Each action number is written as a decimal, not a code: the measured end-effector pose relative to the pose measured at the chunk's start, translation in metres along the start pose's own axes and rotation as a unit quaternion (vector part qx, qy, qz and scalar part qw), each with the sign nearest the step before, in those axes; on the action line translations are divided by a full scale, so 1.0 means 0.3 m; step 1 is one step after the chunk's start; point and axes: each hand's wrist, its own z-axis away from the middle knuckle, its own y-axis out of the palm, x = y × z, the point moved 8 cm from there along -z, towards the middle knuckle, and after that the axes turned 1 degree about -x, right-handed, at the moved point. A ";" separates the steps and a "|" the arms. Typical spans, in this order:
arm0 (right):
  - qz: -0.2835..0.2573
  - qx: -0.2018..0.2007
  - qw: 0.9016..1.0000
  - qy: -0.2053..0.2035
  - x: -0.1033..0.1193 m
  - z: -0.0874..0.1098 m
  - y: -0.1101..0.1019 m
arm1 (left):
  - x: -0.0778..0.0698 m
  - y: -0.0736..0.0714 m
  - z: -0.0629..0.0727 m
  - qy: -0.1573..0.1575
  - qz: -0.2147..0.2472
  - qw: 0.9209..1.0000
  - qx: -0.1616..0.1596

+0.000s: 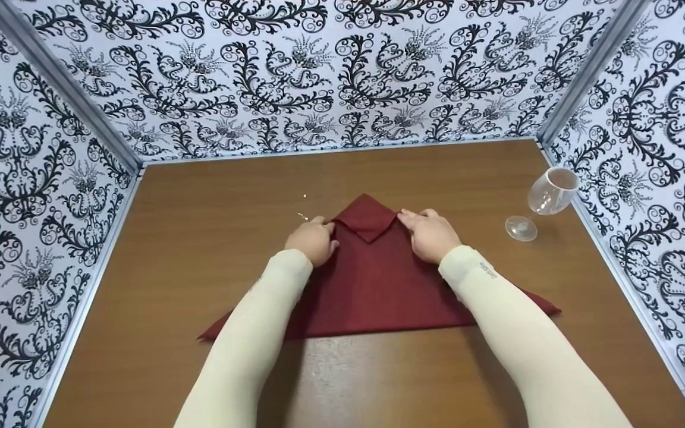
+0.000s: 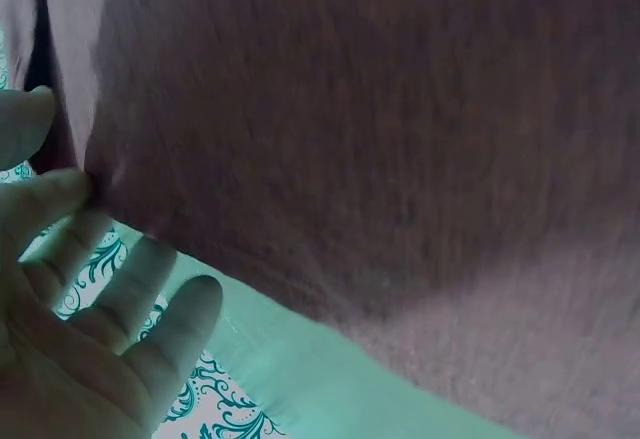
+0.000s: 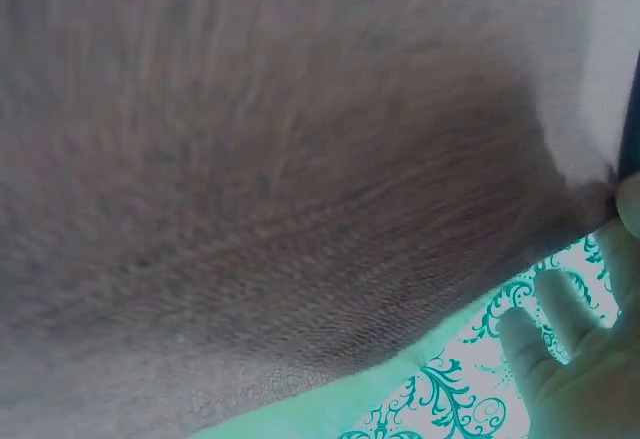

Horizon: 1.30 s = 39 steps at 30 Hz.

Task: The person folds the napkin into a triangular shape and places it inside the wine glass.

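Note:
A dark red cloth napkin (image 1: 372, 285), folded into a wide triangle, lies on the brown table in the head view. Its far tip is turned down into a small diamond-shaped flap (image 1: 368, 217). My left hand (image 1: 313, 241) pinches the napkin's edge at the left corner of this flap. At the opposite corner, my right hand (image 1: 430, 235) pinches the other edge between thumb and finger. Both wrist views are filled mostly by cloth; the left fingers (image 2: 165, 334) and right fingers (image 3: 565, 309) show at its border, the remaining fingers being spread. My forearms cover parts of the napkin's sides.
A clear wine glass (image 1: 550, 193) stands on the table (image 1: 229, 196) at the right, beyond my right hand. Patterned black-and-white panels (image 1: 319, 77) wall the table at the back and both sides. Small bright specks lie beyond my left hand.

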 end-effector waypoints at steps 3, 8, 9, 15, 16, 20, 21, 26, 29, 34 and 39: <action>-0.008 0.037 0.999 0.010 -0.003 -0.004 0.022 | 0.002 0.015 0.003 -0.018 0.001 0.999 0.026; -0.015 0.095 0.995 0.019 -0.006 0.007 0.066 | -0.004 0.036 0.012 -0.019 -0.004 0.999 0.048; -0.015 0.094 0.995 0.018 -0.007 0.009 0.067 | -0.005 0.037 0.012 -0.015 -0.005 0.999 0.045; 0.007 0.058 0.998 0.002 -0.004 0.016 0.050 | 0.001 0.036 0.006 0.005 -0.012 1.000 0.019; 0.011 0.055 0.998 -0.001 -0.002 0.015 0.049 | 0.002 0.036 0.005 0.006 -0.013 1.000 0.017; 0.010 0.070 0.997 0.005 0.004 0.006 0.066 | -0.001 0.036 -0.001 -0.003 -0.003 1.000 0.024; 0.008 0.079 0.997 0.010 0.004 0.004 0.073 | -0.003 0.035 -0.002 -0.006 0.001 1.000 0.029; 0.003 0.110 0.993 0.040 -0.008 0.003 0.096 | -0.011 0.033 -0.005 -0.019 0.007 0.999 0.038; 0.011 0.109 0.993 0.040 -0.006 0.007 0.095 | -0.012 0.036 -0.006 -0.021 0.005 0.999 0.038; 0.019 0.095 0.995 0.027 0.006 0.011 0.095 | -0.009 0.045 -0.007 -0.023 0.001 0.999 0.041; 0.018 0.086 0.996 0.027 -0.002 0.009 0.103 | -0.015 0.048 -0.004 -0.017 -0.009 0.999 0.048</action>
